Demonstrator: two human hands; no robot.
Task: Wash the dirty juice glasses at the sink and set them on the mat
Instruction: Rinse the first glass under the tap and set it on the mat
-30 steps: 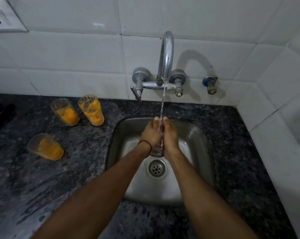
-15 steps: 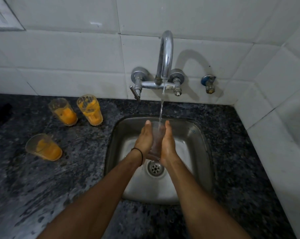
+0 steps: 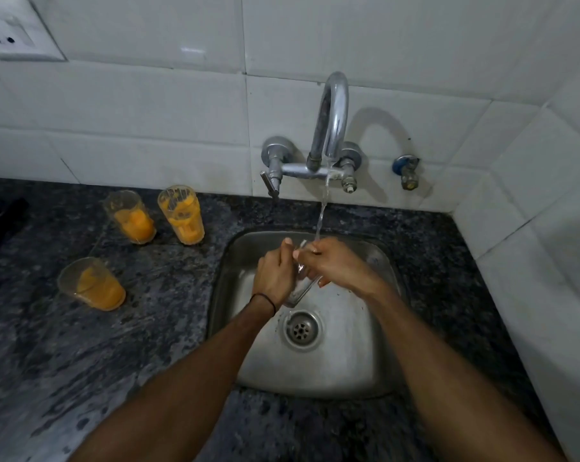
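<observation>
Over the steel sink point(image 3: 375, 371) I hold a clear glass point(image 3: 300, 290) tilted, its mouth up under the running tap point(image 3: 330, 128). My left hand point(image 3: 275, 271) grips its left side. My right hand point(image 3: 338, 265) wraps the upper right side, fingers at the rim. The water stream lands at the rim. Three juice-stained glasses stand on the dark counter to the left: one point(image 3: 130, 216) and another point(image 3: 182, 215) at the back, a third point(image 3: 92, 284) nearer. No mat is in view.
The drain point(image 3: 302, 328) lies just below the held glass. White tiled walls close in behind and to the right. A blue valve point(image 3: 405, 171) sticks out right of the tap. A wall socket point(image 3: 12, 35) sits top left, a dark object point(image 3: 2, 218) at the left edge.
Both palms were pressed flat against the upright glass; now the glass is tilted and my right hand has turned over its top with fingers at the rim. The view has shifted slightly.
</observation>
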